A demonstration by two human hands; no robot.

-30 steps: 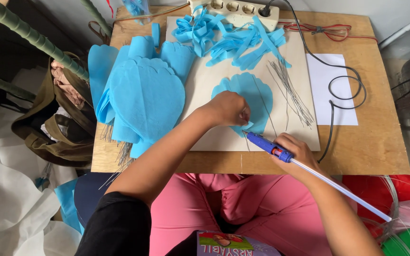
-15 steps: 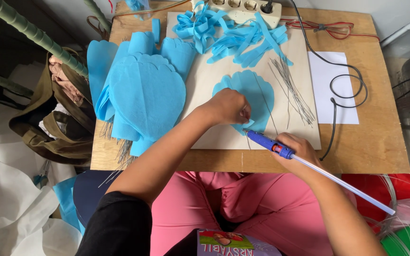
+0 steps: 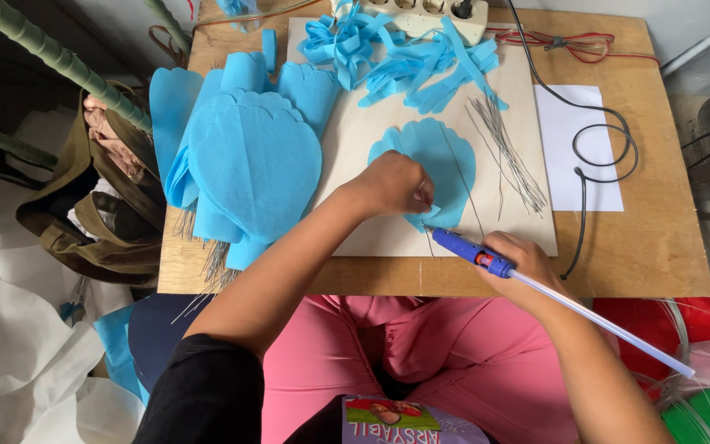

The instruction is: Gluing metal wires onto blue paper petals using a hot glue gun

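Blue crepe paper is most of what my head camera sees, and it is my only view. My left hand point(image 3: 394, 185) is pinched shut on the near edge of a scalloped blue petal point(image 3: 437, 160) lying flat on the pale board point(image 3: 355, 222) in the middle of the wooden counter point(image 3: 659, 247), with a thin wire point(image 3: 463, 177) running along the petal. My right hand point(image 3: 527, 261) is clamped around a blue glue gun point(image 3: 466, 247), its nozzle just beside the petal's near tip, close to my left fingertips; a long white glue stick point(image 3: 610, 327) trails out of its back toward the near right. To the left a stack of finished petals point(image 3: 248, 160) lies overlapping, their wire stems poking out over the near edge of the counter, so I judge a good share of the work is done. Farther off sits a tangle of cut blue strips point(image 3: 404, 57), and right of the petal a bundle of bare wires point(image 3: 507, 152), so as I read it many petals are left. A white power strip point(image 3: 408, 15) lies at the far edge, a black cable point(image 3: 593, 148) loops across a white sheet point(image 3: 577, 148) on the right.
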